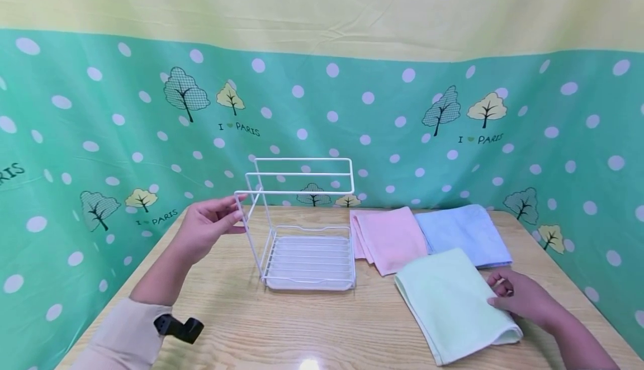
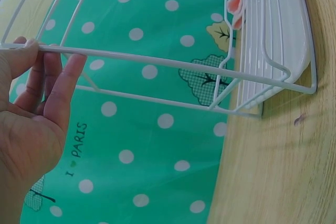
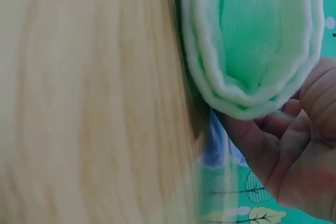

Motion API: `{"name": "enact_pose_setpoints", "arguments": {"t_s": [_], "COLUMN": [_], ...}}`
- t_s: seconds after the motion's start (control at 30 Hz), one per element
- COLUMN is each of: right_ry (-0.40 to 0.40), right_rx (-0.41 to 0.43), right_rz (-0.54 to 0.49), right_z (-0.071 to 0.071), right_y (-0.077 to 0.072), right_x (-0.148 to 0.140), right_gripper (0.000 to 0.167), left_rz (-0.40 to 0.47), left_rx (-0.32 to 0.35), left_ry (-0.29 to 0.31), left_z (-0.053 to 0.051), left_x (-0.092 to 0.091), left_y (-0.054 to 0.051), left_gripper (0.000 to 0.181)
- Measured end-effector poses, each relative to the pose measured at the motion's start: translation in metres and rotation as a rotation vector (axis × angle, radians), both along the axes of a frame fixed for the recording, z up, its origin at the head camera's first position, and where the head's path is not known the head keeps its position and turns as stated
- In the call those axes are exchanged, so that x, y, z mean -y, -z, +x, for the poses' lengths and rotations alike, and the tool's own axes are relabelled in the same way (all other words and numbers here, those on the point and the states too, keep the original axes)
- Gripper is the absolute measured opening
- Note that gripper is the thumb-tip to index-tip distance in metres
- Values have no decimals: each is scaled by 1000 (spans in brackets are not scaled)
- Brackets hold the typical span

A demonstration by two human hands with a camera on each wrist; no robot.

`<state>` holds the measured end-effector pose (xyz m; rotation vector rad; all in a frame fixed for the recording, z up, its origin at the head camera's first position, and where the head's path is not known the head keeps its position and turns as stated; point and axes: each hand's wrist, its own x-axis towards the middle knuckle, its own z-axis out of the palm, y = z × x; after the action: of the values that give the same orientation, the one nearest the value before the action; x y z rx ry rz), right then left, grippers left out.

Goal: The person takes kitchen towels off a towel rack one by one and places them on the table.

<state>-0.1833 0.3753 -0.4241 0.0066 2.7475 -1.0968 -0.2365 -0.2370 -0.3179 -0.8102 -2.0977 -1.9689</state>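
A white wire rack (image 1: 309, 230) stands on the table, with a white tray (image 1: 312, 264) in its base. My left hand (image 1: 213, 222) pinches the rack's front left upright near its top. In the left wrist view, the thumb and fingertips meet on that wire (image 2: 157, 61). A folded light green towel (image 1: 453, 303) lies to the right of the rack. At its right edge is my right hand (image 1: 523, 297), with the thumb on the cloth and the fingers curled. The right wrist view shows the towel's looped fold (image 3: 252, 98) against the fingers, whose tips are hidden behind it.
A folded pink towel (image 1: 392, 238) lies just right of the rack, and a folded blue towel (image 1: 463, 236) lies beside it, behind the green one. Polka-dot curtain (image 1: 352, 107) surrounds the wooden table (image 1: 282, 325) at the back and sides.
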Motion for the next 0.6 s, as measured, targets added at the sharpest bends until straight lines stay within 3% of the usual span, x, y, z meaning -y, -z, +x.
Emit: {"name": "enact_pose_setpoints", "arguments": {"t_s": [0.2,0.33,0.6], "right_ry": [-29,4,75], "right_rx": [57,111,130], "right_rz": [-41,-84,-81], "right_z": [8,10,9], "right_y": [3,6,8], "right_x": [-2,8,23], "right_gripper": [34,42,45], "left_rz": [-2,-9,1], "left_rx": [2,4,3], "left_ry": [-3,-12,-39], "left_z": [1,2,3], "left_x": [1,3,1], "left_y": [0,-1,0], "left_gripper": [36,35,33]}}
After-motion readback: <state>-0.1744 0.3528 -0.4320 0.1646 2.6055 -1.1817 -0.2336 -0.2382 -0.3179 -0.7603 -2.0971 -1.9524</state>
